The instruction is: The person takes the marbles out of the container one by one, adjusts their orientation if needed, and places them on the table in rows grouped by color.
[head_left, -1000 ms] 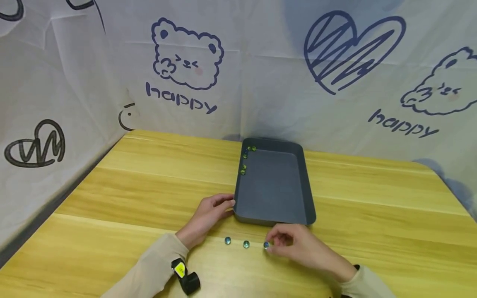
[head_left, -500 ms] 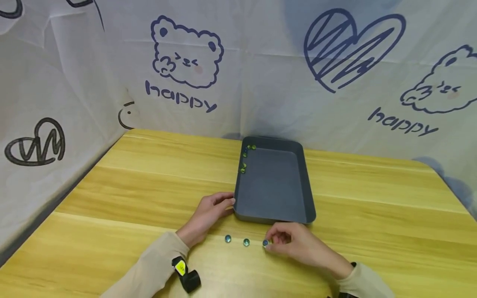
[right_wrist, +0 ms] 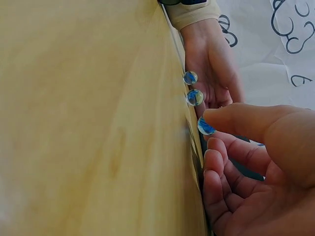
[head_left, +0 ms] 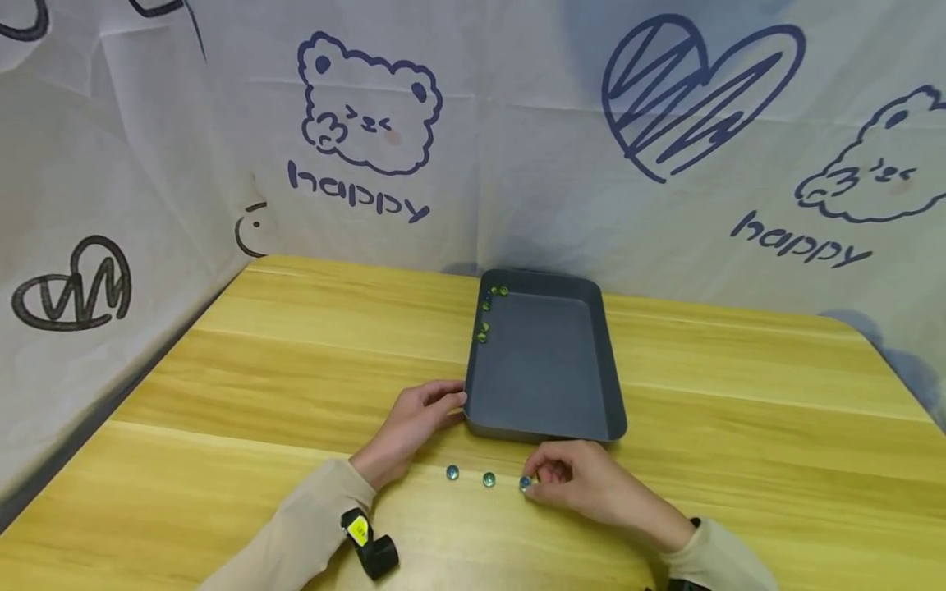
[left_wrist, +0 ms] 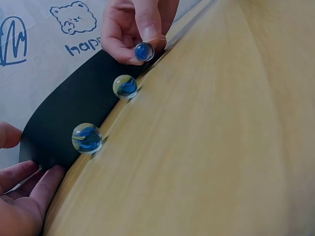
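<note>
Between thumb and fingertips, my right hand (head_left: 591, 484) pinches a clear glass marble (head_left: 525, 483) with a blue swirl, low over the table in front of the tray. Two more marbles lie in a row to its left: a middle one (head_left: 489, 479) and a left one (head_left: 452, 472). My left hand (head_left: 410, 427) rests its fingers against the outer left wall of the dark grey tray (head_left: 547, 361), near the front corner. In the left wrist view, the held marble (left_wrist: 144, 51) shows at the right fingertips. The right wrist view shows the thumb partly covering this marble (right_wrist: 205, 126).
Several yellow-green and blue marbles (head_left: 484, 332) lie inside the tray along its left wall and back left corner. The wooden table (head_left: 296, 345) extends to both sides. A white cloth (head_left: 532, 164) with drawings hangs behind the table and along its left side.
The right hand, pinching the marble, has shifted very slightly left. The left hand, the tray and the two loose marbles stay where they were.
</note>
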Available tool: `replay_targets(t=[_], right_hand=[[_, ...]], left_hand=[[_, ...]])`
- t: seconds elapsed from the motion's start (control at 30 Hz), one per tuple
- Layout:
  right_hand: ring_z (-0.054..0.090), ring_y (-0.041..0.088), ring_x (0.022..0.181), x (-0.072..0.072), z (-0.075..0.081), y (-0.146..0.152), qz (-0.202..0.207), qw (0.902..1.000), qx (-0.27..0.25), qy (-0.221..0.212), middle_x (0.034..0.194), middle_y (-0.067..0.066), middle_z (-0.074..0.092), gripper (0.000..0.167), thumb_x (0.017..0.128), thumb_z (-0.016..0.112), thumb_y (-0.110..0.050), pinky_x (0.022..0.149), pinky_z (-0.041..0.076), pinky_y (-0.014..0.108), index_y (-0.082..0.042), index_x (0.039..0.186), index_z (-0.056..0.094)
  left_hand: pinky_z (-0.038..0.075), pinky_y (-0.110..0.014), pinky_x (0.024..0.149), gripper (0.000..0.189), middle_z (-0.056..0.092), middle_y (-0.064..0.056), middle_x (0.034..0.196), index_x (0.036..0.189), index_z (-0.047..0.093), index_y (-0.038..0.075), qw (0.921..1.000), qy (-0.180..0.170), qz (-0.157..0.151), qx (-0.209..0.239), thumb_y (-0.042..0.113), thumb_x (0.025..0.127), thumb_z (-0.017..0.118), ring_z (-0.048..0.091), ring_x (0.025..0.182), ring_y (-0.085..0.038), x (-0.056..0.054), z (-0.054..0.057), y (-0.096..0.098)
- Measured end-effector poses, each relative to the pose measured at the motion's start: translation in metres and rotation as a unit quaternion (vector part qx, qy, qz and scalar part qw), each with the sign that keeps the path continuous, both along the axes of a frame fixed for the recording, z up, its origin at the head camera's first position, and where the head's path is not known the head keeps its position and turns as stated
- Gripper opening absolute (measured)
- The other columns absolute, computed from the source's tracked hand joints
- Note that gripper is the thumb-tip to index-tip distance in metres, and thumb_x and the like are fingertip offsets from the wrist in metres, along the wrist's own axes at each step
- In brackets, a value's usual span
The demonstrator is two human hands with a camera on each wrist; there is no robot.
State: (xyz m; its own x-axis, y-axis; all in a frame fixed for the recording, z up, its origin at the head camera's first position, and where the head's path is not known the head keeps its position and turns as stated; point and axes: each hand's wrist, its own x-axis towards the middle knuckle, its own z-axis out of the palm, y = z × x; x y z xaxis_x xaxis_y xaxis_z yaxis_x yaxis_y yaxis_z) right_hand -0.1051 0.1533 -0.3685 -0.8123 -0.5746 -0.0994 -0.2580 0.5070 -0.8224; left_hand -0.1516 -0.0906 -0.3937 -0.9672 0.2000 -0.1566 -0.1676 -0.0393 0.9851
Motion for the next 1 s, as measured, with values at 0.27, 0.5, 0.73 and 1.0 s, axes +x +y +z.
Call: replay_targets(t=[0.27,0.5,0.73,1.0], right_hand=[[0.048,0.005,0.063,-0.0014,-0.002,-0.002,0.002,0.9999,-0.009,0.01,0.072,-0.007,0.054,0.01,0.085,0.075,-0.013,0.054,0.043,0.02,-0.008,0.091,0.069],[0.049,0.005,0.063,-0.0013,-0.0035,-0.0014,0.004,0.9999,-0.013,0.0,0.071,-0.007,0.054,0.011,0.084,0.075,-0.012,0.054,0.045,0.02,-0.007,0.092,0.069],[0.049,0.005,0.064,-0.0015,-0.0013,-0.0007,0.008,0.9999,-0.01,-0.006,0.071,-0.007,0.054,0.01,0.084,0.074,-0.011,0.055,0.045,0.021,-0.007,0.092,0.069],[0.05,0.006,0.064,-0.0015,-0.0003,-0.001,0.005,0.9999,-0.006,-0.013,0.072,-0.006,0.055,0.011,0.084,0.075,-0.012,0.055,0.046,0.021,-0.006,0.092,0.07]], left_hand=[[0.054,-0.035,0.093,0.034,0.058,-0.02,0.126,0.126,0.057,-0.009,1.0,0.002,0.002,0.001,0.007,0.097,0.056,0.058,0.114,-0.03,-0.0001,-0.0009,0.0006],[0.053,-0.035,0.094,0.033,0.057,-0.02,0.127,0.126,0.057,-0.009,1.0,0.004,0.001,0.0,0.007,0.097,0.056,0.057,0.115,-0.03,0.0004,-0.0014,0.0014],[0.053,-0.036,0.094,0.033,0.057,-0.021,0.127,0.126,0.057,-0.009,1.0,0.005,0.0,0.003,0.007,0.097,0.056,0.057,0.115,-0.031,0.0017,0.0014,0.0012],[0.053,-0.035,0.094,0.034,0.057,-0.021,0.127,0.127,0.057,-0.009,1.0,0.002,0.001,0.006,0.007,0.097,0.056,0.057,0.115,-0.031,0.0011,-0.0007,0.0013]])
